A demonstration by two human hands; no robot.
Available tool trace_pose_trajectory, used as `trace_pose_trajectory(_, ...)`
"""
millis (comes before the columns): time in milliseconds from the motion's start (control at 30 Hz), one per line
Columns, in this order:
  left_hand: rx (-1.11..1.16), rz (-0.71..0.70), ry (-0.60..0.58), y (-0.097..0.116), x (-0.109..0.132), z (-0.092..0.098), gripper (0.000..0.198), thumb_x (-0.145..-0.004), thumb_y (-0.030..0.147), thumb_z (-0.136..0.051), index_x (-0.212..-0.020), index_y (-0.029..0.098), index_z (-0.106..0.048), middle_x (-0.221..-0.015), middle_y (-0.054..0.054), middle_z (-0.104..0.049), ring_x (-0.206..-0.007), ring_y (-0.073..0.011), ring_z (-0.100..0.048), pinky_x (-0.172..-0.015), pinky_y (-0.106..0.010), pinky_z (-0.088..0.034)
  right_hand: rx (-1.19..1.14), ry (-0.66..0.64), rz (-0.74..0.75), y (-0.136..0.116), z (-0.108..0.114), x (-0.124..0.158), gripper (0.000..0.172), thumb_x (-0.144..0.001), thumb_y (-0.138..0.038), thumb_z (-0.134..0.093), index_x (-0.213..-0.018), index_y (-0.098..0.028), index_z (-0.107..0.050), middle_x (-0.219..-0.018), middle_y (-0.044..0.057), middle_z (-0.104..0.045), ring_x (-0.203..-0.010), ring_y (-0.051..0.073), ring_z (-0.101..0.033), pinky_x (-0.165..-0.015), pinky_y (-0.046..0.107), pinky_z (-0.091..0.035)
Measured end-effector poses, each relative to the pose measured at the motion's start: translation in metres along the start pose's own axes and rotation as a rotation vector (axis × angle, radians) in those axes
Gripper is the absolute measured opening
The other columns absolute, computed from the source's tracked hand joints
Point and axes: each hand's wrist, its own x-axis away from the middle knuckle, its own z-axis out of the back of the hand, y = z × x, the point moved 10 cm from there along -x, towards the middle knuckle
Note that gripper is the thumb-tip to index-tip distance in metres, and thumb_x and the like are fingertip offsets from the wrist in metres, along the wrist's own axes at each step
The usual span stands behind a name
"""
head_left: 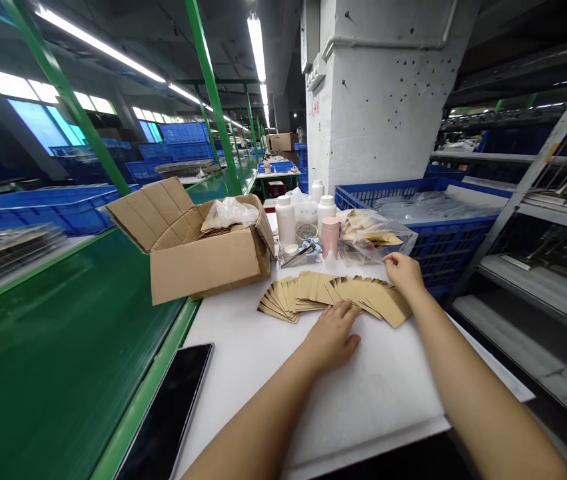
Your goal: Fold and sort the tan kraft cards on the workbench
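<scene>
A row of fanned tan paper pieces [308, 290], some with dark corners, lies across the white tabletop [363, 380]. My left hand [333, 337] rests palm down at the near edge of this row, fingers stretched, fingertips touching the pieces. Beyond the row's right end, my right hand [404, 273] has its fingers pinched together at the near edge of a clear plastic bag [406, 237]. More tan pieces show inside that bag. The thumb and fingertips partly hide the grip.
An open cardboard box [208, 270] stands at the left. White bottles [286, 223], a pink bottle [330, 238] and a tape roll [306, 232] stand behind the row. A black phone [168, 413] lies front left, beside a green conveyor [63, 347]. Blue crates [428, 243] and metal shelves [538, 280] are right.
</scene>
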Motion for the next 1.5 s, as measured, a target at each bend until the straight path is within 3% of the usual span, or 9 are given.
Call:
trace_pose_trajectory(200, -0.005, 0.012, -0.010, -0.001, -0.001, -0.001, 0.057, -0.081, 0.025, -0.046, -0.136, 0.026, -0.031, -0.145, -0.007, -0.029, -0.136, -0.0244, -0.023, -0.112, -0.044, -0.023, 0.173, -0.224, 0.100, -0.012, -0.032, 0.009, 0.020, -0.074, -0.027, -0.050, -0.081, -0.023, -0.068, -0.092, 0.005, -0.068, -0.094, 0.022, -0.056, -0.079, 0.034, -0.034)
trace_pose_trajectory(367, -0.007, 0.011, -0.018, -0.001, -0.002, -0.002, 0.057, -0.081, 0.026, -0.046, -0.136, 0.024, -0.031, -0.145, -0.007, -0.030, -0.136, -0.0245, -0.024, -0.112, -0.045, -0.023, 0.194, -0.246, 0.150, -0.021, -0.039, 0.013, 0.017, -0.073, -0.030, -0.054, -0.082, -0.024, -0.067, -0.096, 0.003, -0.066, -0.102, 0.023, -0.051, -0.085, 0.036, -0.031)
trace_pose_trajectory(667, -0.004, 0.019, -0.020, -0.001, -0.002, -0.001, 0.058, -0.080, 0.025, -0.046, -0.136, 0.024, -0.032, -0.146, -0.008, -0.029, -0.136, -0.0251, -0.023, -0.112, -0.046, -0.023, 0.238, -0.274, 0.212, -0.036, -0.055, 0.018, 0.018, -0.079, -0.021, -0.044, -0.075, -0.019, -0.062, -0.093, 0.006, -0.064, -0.098, 0.021, -0.050, -0.083, 0.036, -0.030)
trace_pose_trajectory(833, -0.009, 0.028, -0.039, -0.002, -0.002, -0.004, 0.058, -0.080, 0.026, -0.046, -0.137, 0.024, -0.031, -0.147, -0.007, -0.027, -0.137, -0.0243, -0.021, -0.113, -0.045, -0.021, 0.245, -0.279, 0.221, -0.040, -0.055, 0.020, 0.018, -0.081, -0.022, -0.043, -0.079, -0.019, -0.061, -0.096, 0.006, -0.062, -0.100, 0.021, -0.048, -0.083, 0.035, -0.030)
trace_pose_trajectory(1067, -0.007, 0.044, -0.076, -0.007, -0.003, -0.010, 0.059, -0.082, 0.028, -0.044, -0.139, 0.023, -0.029, -0.148, -0.007, -0.026, -0.138, -0.0236, -0.019, -0.114, -0.045, -0.019, 0.236, -0.364, 0.210, -0.038, -0.056, 0.025, 0.025, -0.072, -0.013, -0.045, -0.071, -0.024, -0.067, -0.097, 0.004, -0.064, -0.103, 0.022, -0.049, -0.088, 0.040, -0.027)
trace_pose_trajectory(1200, -0.004, 0.046, -0.078, -0.006, -0.003, -0.010, 0.059, -0.082, 0.028, -0.043, -0.139, 0.023, -0.029, -0.148, -0.007, -0.025, -0.138, -0.0239, -0.018, -0.114, -0.046, -0.018, 0.169, -0.332, 0.181, -0.032, -0.043, 0.018, 0.029, -0.068, -0.010, -0.044, -0.070, -0.024, -0.069, -0.099, 0.002, -0.065, -0.104, 0.021, -0.051, -0.090, 0.038, -0.028)
trace_pose_trajectory(1333, 0.001, 0.046, -0.079, -0.005, -0.001, -0.009, 0.059, -0.082, 0.028, -0.044, -0.139, 0.023, -0.028, -0.148, -0.007, -0.025, -0.138, -0.0241, -0.019, -0.114, -0.046, -0.018, 0.113, -0.207, 0.036, -0.007, -0.019, 0.004, 0.030, -0.069, -0.012, -0.042, -0.082, -0.021, -0.067, -0.098, 0.004, -0.066, -0.095, 0.019, -0.055, -0.082, 0.031, -0.035)
trace_pose_trajectory(1400, 0.001, 0.043, -0.077, -0.004, -0.001, -0.008, 0.060, -0.081, 0.028, -0.044, -0.139, 0.023, -0.028, -0.148, -0.007, -0.025, -0.138, -0.0241, -0.019, -0.114, -0.045, -0.018, 0.127, -0.248, -0.017, 0.003, -0.020, 0.003, 0.028, -0.070, -0.016, -0.044, -0.084, -0.021, -0.067, -0.091, 0.005, -0.068, -0.087, 0.019, -0.057, -0.076, 0.029, -0.036)
trace_pose_trajectory(1500, -0.001, 0.042, -0.070, -0.004, -0.002, -0.008, 0.060, -0.081, 0.027, -0.044, -0.139, 0.023, -0.029, -0.148, -0.007, -0.025, -0.138, -0.0244, -0.018, -0.114, -0.046, -0.018, 0.147, -0.339, 0.015, 0.004, -0.031, 0.007, 0.022, -0.068, -0.022, -0.050, -0.083, -0.022, -0.067, -0.085, 0.004, -0.068, -0.079, 0.018, -0.058, -0.070, 0.028, -0.036)
